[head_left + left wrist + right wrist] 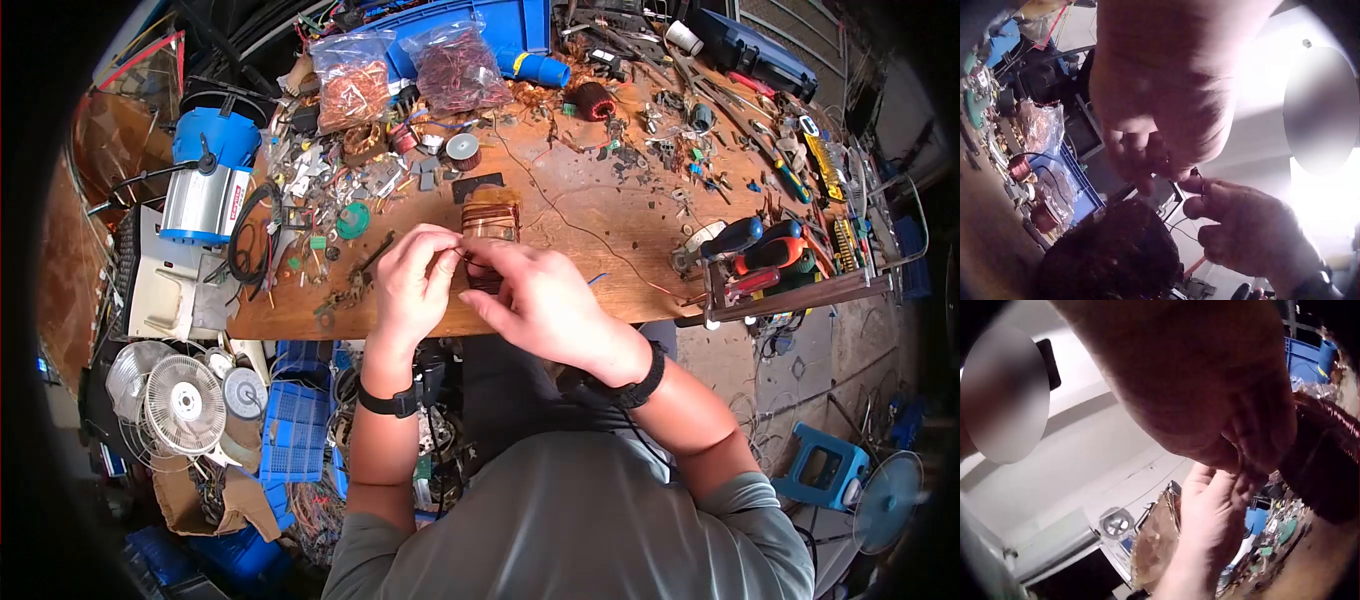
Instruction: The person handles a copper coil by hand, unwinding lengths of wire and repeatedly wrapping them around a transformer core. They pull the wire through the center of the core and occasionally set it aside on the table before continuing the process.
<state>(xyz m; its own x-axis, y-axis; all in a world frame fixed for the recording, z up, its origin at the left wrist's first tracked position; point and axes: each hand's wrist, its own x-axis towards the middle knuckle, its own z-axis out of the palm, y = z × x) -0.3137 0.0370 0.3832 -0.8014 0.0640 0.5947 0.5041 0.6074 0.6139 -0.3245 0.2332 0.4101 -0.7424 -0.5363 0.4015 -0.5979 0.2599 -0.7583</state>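
A block wound with copper-coloured wire [491, 222] lies on the wooden bench in front of the person, its near part hidden under the hands. The left hand [415, 275] pinches a thin dark wire [1195, 171] between thumb and fingertips, just left of the block. From the other side, the right hand [545, 295] brings its index fingertip against those fingertips, its thumb held apart and lower. In the left wrist view the thin wire crosses the index finger of the right hand; whether that hand grips it, I cannot tell. The block's dark side [1322, 462] stands close by in the right wrist view.
Clear bags of copper scrap [352, 85] and wire [455, 68] lie before a blue crate [500, 25]. Small parts litter the left, near a green disc [352, 220]. Screwdrivers [735, 238] fill a rack at right. A blue-and-silver machine [208, 180] stands left.
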